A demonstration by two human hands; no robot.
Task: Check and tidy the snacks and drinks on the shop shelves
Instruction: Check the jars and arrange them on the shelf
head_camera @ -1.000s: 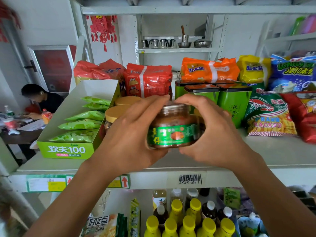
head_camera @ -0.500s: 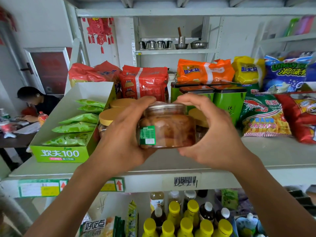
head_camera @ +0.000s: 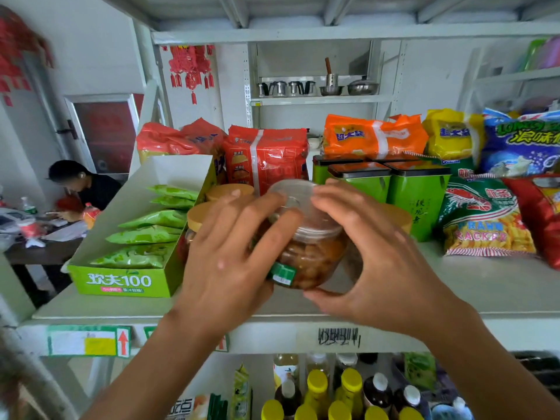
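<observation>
Clear jar [head_camera: 312, 256], tilted toward the person, is held just right of the green display box [head_camera: 121, 283]. Left hand [head_camera: 230, 253] and right hand [head_camera: 378, 259]: each grip curled round the jar. Judged risk: smooth plastic slipping, jar falling off the shelf [head_camera: 485, 286] front.

A red paper ornament [head_camera: 191, 69] with tassels hangs on the white back wall, and more red cut-outs [head_camera: 18, 62], blurred, hang at the far left. On a narrow rear shelf [head_camera: 318, 100], a row of metal cups [head_camera: 285, 87] stands toward its left end, a metal bowl [head_camera: 331, 90] near the middle, and a lidded metal pot [head_camera: 362, 87] toward its right end. At the left a person [head_camera: 81, 183] in a dark top sits bent over a dark table [head_camera: 39, 253] that carries a small bottle [head_camera: 28, 205] and loose papers [head_camera: 65, 231], with a white-framed door [head_camera: 106, 131] with a red panel behind.
</observation>
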